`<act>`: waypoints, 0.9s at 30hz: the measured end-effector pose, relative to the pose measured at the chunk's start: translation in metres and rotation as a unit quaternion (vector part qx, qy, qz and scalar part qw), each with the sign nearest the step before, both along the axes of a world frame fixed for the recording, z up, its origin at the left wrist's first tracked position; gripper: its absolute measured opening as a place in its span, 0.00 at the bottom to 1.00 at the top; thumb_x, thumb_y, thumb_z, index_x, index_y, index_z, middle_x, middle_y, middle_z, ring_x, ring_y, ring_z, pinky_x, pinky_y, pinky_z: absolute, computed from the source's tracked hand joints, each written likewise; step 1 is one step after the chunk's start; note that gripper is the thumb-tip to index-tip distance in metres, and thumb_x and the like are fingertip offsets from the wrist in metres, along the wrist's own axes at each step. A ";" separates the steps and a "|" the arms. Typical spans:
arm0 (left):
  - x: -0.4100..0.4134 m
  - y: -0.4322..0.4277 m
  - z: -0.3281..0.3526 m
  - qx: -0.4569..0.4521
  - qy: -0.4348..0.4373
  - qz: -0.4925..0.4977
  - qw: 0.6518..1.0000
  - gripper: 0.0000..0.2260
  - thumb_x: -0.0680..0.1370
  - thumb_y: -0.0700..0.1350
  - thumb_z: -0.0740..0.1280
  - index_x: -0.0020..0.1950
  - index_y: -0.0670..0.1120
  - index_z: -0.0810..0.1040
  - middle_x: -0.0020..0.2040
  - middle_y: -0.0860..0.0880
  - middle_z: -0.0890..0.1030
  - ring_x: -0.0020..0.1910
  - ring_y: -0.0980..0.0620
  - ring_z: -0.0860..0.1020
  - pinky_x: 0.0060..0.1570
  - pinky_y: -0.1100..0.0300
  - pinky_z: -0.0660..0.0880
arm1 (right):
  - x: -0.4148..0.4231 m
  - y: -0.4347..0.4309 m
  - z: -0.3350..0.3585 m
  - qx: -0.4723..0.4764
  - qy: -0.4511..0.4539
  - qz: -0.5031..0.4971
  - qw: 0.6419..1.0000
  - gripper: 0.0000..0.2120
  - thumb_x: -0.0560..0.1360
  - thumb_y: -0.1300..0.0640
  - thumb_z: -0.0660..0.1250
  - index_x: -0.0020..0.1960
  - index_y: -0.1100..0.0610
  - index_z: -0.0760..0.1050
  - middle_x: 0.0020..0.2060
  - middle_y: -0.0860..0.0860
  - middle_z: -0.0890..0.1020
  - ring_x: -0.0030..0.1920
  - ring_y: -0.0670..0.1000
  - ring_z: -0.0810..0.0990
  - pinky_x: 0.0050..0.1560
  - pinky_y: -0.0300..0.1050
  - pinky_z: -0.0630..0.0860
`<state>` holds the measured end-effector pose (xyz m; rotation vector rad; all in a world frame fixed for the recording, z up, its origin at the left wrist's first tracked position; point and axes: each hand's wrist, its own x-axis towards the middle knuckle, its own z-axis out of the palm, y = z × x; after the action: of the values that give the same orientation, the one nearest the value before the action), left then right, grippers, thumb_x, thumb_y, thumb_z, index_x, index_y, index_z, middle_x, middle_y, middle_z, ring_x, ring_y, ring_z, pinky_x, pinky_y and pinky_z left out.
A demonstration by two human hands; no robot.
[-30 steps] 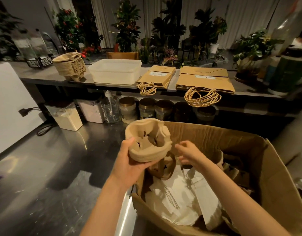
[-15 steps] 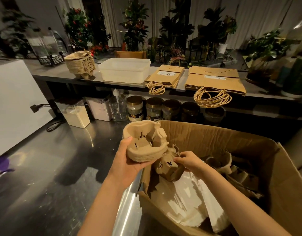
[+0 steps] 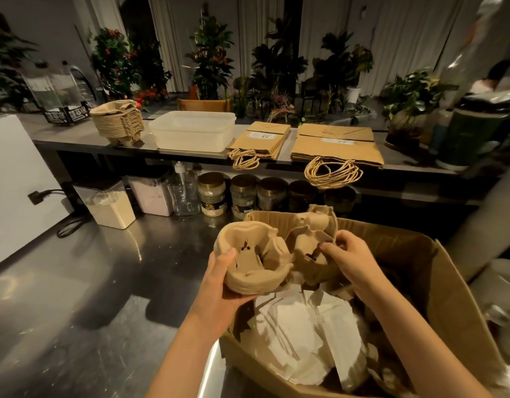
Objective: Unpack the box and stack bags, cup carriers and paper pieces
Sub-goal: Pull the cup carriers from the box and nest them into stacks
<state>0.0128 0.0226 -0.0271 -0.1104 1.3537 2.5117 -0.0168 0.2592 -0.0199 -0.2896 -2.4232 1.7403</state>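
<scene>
My left hand [image 3: 219, 285] grips a small nested stack of pulp cup carriers [image 3: 253, 259] over the left rim of the open cardboard box [image 3: 437, 285]. My right hand [image 3: 348, 257] pinches another cup carrier [image 3: 311, 239], lifted out of the box and held right beside the stack. White paper pieces [image 3: 302, 331] lie in the box under my hands, with more brown items at the right. On the raised shelf behind stand a tall stack of cup carriers [image 3: 118, 124] and two piles of brown paper bags [image 3: 265, 139] [image 3: 337, 145].
A white plastic tub [image 3: 193, 130] sits on the shelf between carriers and bags. Jars [image 3: 242, 196], a pump bottle [image 3: 185, 191] and storage containers [image 3: 110, 202] line the steel counter's [image 3: 75, 297] back. A white board [image 3: 9, 185] stands left. A person [image 3: 486, 179] is at far right.
My right hand took a cup carrier from the box and raised it next to the stack in my left hand. The left hand stayed in place.
</scene>
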 end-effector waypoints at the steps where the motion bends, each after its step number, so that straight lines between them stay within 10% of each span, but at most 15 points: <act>1: 0.001 0.003 -0.002 -0.018 0.001 -0.007 1.000 0.33 0.66 0.58 0.72 0.70 0.57 0.69 0.67 0.43 0.73 0.64 0.41 0.75 0.51 0.45 0.80 | 0.005 0.002 0.009 -0.007 0.018 -0.008 1.000 0.03 0.77 0.58 0.66 0.51 0.53 0.75 0.46 0.51 0.81 0.45 0.48 0.81 0.38 0.37 0.77; 12: 0.007 0.021 -0.003 0.032 -0.060 -0.017 0.998 0.27 0.68 0.54 0.70 0.67 0.53 0.71 0.65 0.41 0.76 0.61 0.39 0.78 0.52 0.45 0.79 | 0.034 -0.017 0.060 0.039 0.191 -0.018 0.981 0.09 0.77 0.58 0.67 0.56 0.51 0.72 0.47 0.42 0.78 0.49 0.43 0.79 0.47 0.40 0.80; 27: 0.009 0.025 -0.006 0.006 -0.054 -0.055 0.997 0.28 0.70 0.56 0.64 0.67 0.46 0.74 0.50 0.41 0.85 0.46 0.42 0.85 0.38 0.52 0.81 | 0.050 -0.045 0.063 0.203 0.111 0.282 0.931 0.12 0.74 0.38 0.62 0.51 0.44 0.74 0.44 0.40 0.79 0.47 0.44 0.77 0.48 0.41 0.76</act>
<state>0.0223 0.0473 -0.0328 -0.1617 1.2672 2.3867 0.0331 0.2140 0.0434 0.6739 -2.7657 1.2676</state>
